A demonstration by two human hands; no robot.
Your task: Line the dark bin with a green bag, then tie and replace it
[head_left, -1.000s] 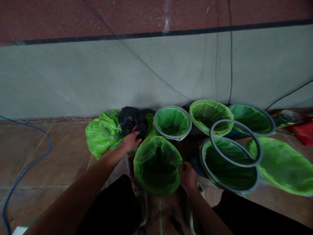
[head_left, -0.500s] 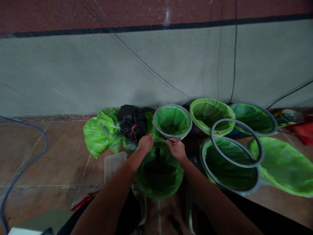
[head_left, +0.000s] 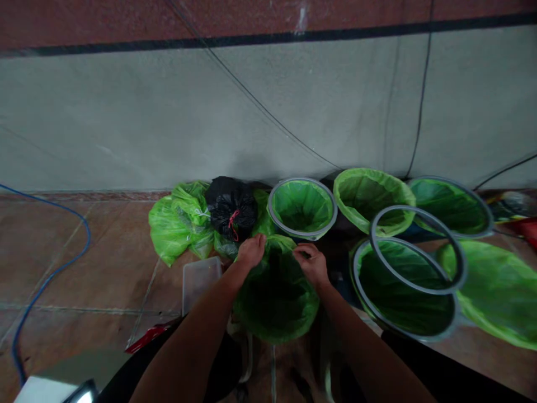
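A small bin lined with a green bag stands right in front of me on the floor. My left hand is closed on the bag's far rim at the left, and my right hand pinches the same rim at the right. Just beyond my left hand lie a tied black bag with a red tie and tied green bags. Behind my hands stands a green-lined bin with a grey ring.
More green-lined bins stand at the right, one with a loose grey ring leaning on it. A clear plastic box and a red scrap lie at the left. A blue cable runs over the tiles. A grey wall rises behind.
A second ago my left hand was by the black bag and my right hand at the bin's near rim. Both have come together on the bag's far rim.
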